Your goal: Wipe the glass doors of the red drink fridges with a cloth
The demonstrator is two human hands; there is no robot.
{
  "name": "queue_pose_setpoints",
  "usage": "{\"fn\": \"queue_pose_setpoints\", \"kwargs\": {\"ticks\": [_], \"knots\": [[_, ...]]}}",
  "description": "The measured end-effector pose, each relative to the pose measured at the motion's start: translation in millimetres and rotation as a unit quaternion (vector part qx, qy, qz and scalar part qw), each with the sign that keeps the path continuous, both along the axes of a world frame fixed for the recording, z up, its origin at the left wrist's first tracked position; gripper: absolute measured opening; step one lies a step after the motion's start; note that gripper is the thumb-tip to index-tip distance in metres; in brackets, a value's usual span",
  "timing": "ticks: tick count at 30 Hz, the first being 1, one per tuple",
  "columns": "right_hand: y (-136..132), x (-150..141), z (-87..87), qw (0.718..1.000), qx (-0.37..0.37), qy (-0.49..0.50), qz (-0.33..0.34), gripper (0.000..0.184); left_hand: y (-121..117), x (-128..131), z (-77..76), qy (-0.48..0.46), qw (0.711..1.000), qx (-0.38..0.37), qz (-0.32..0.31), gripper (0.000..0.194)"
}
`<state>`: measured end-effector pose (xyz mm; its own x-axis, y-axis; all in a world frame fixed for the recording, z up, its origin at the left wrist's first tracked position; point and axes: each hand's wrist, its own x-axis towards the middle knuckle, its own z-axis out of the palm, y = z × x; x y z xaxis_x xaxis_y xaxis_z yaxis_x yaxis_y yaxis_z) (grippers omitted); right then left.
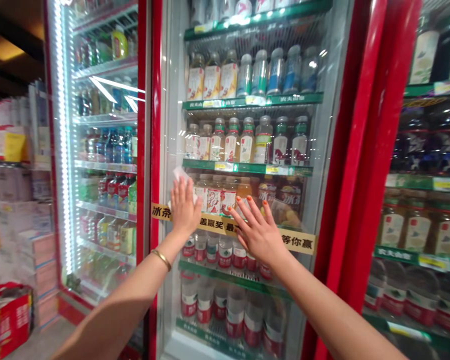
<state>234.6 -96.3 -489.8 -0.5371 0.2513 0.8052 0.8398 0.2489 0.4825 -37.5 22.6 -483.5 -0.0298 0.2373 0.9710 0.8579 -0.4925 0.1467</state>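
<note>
Out ahead is the glass door [243, 112] of a drinks fridge with a red frame. My left hand [185, 207] lies flat on its left side, over a white tissue [180, 174] that it holds against the glass. Part of the tissue shows above the fingertips, and the rest is under the palm. To the right, my right hand [260, 230] is spread out at the glass with nothing in it. A yellow strip with black characters [298, 242] runs across the door behind both hands.
Bottles stand on several green-edged shelves [247, 166] inside the fridge. On the left is another lit fridge [107, 165], and at the right edge more bottles [418, 230]. Stacked boxes [41, 255] and a red bag [13, 317] are at far left.
</note>
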Motion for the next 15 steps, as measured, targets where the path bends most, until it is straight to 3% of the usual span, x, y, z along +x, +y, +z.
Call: {"fn": "queue_pose_setpoints", "kwargs": {"ticks": [1,3,6,8,10,13,15], "knots": [[7,-7,18.4,1.000,-0.008,-0.022,0.019,0.073,-5,7,-5.3,0.059,0.998,0.010,-0.011,0.076],[18,-17,42.0,0.997,-0.021,-0.058,0.051,0.069,-13,7,-31.0,0.150,0.988,0.013,-0.025,0.076],[25,-22,48.1,0.991,-0.037,-0.113,0.063,0.065,-11,-26,-64.2,0.130,0.991,0.009,-0.012,0.075],[24,-21,43.4,0.986,-0.042,-0.147,0.058,0.065,-2,-47,-59.9,0.048,0.999,0.017,0.012,0.075],[23,-20,39.2,0.986,-0.038,-0.156,0.050,0.066,7,-49,-37.8,-0.016,0.999,0.024,0.029,0.074],[22,-20,36.6,0.992,-0.021,-0.119,0.029,0.068,5,-13,-8.6,0.001,0.999,0.028,0.022,0.073],[24,-23,34.6,0.995,-0.012,-0.093,0.013,0.075,-6,17,-12.7,0.092,0.995,0.047,0.007,0.073]]}}
